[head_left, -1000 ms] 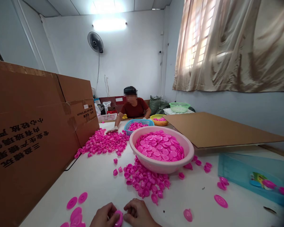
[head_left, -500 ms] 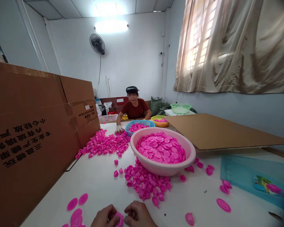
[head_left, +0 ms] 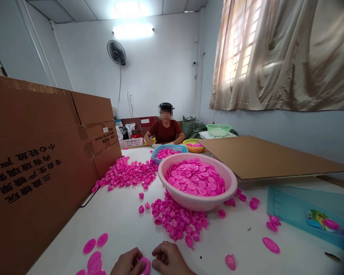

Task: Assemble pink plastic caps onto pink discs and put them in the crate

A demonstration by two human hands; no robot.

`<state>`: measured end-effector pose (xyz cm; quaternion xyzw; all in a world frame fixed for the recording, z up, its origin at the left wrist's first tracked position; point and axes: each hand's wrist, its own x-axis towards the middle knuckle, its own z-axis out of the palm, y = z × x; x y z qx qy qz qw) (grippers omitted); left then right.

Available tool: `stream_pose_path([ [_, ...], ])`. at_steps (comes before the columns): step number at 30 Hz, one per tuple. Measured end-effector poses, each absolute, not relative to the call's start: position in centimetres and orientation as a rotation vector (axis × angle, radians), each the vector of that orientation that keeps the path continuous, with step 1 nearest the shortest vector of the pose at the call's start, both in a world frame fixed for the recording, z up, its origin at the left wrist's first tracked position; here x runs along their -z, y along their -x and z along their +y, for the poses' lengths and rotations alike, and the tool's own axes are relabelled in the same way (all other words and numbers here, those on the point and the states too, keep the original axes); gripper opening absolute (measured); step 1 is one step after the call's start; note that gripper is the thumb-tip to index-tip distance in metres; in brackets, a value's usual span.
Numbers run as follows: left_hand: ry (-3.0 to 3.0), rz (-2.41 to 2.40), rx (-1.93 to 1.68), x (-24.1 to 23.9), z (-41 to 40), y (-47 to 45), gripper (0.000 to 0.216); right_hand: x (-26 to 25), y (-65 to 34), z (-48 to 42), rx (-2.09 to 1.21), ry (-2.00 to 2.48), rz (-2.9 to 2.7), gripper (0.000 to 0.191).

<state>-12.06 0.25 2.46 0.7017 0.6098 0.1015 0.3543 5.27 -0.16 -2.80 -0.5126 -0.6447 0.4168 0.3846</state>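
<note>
- Pink piece [head_left: 145, 266]: pinched in left hand [head_left: 127, 263]; probably light, stiff, slick; best held by its edge.
- Right hand [head_left: 170, 260]: just beside the left, curled, thumb apart.

Clock centre: small round piece [head_left: 147, 262], between left hand [head_left: 129, 262] and right hand [head_left: 172, 260], above table [head_left: 114, 217]. 1 o'clock: near cup pile [head_left: 177, 221]; behind it, basin [head_left: 197, 203] containing discs [head_left: 195, 177]. 12 o'clock: basket [head_left: 156, 157] beyond basin; co-worker [head_left: 165, 131] behind basket. Between 11 and 12: far cup pile [head_left: 132, 172]. 10 o'clock: carton [head_left: 54, 145]. 9 o'clock: loose discs [head_left: 94, 261]. 2 o'clock: cardboard sheet [head_left: 275, 157]; tray [head_left: 285, 204] before it. 3 o'clock: single cup [head_left: 231, 262].
</note>
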Motion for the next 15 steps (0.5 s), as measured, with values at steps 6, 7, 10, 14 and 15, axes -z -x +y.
stream_pose_path([
  [6, -1.801, 1.58, -0.275, -1.9, 0.4, 12.5, 0.023, 2.5, -5.2, -0.2, -1.068, 1.301, -1.642, 0.02],
  [7, -1.805, 1.581, -0.283, -1.7, 0.4, 12.5, 0.022, 2.4, -5.2, -0.2, -1.071, 1.305, -1.644, 0.02],
  [10, -1.81, 1.585, -0.295, -1.3, 0.5, 12.6, 0.021, 2.4, -5.2, -0.3, -1.065, 1.32, -1.653, 0.019],
  [14, -1.806, 1.592, -0.293, -1.2, 0.4, 12.6, 0.021, 2.8, -5.2, -0.1, -1.039, 1.321, -1.668, 0.019],
  [15, -1.806, 1.591, -0.297, -1.2, 0.4, 12.6, 0.021, 2.9, -5.2, -0.1, -1.04, 1.317, -1.668, 0.018],
])
